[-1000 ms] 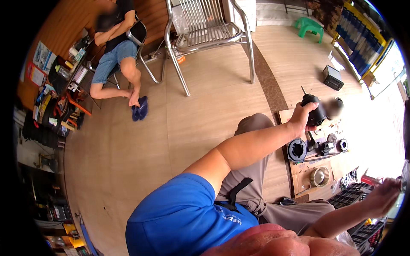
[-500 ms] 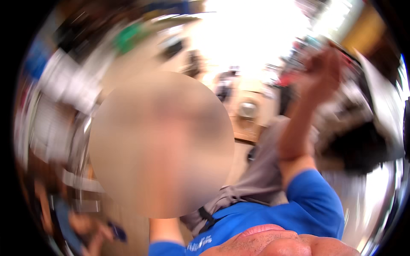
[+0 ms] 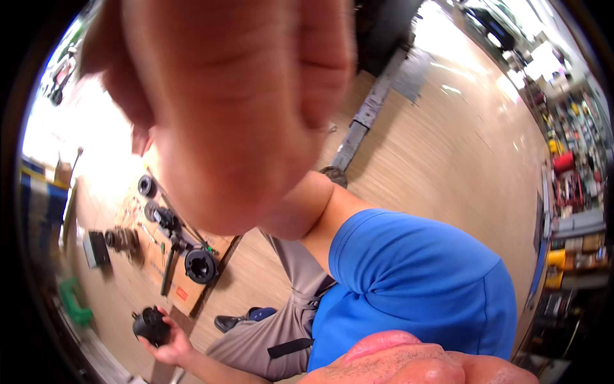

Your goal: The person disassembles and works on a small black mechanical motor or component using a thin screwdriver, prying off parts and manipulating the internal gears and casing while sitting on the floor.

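At the lower left, my left hand [image 3: 169,344] is closed round a black cylindrical part [image 3: 152,325], thumb and fingers on its side. My right hand [image 3: 224,115] is raised very close to the camera and covers much of the upper left and middle of the view. Its fingers are blurred and partly cut off by the upper edge, so whether it holds anything does not show. Below it on the floor, a brown board [image 3: 181,293] carries a round black part [image 3: 200,265], a black ring-shaped part [image 3: 147,185] and several loose tools and pieces.
A greyish-brown mechanical part [image 3: 121,240] and a dark box [image 3: 97,249] stand left of the board. A green item [image 3: 75,301] is farther left. A long metal arm [image 3: 358,131] lies across the floor beyond my right elbow. Crowded shelves [image 3: 572,160] line the right side.
The view has swung round and is sharper. My right hand has come up close in front of the camera. My left hand now shows at the lower left with the black cylindrical part.
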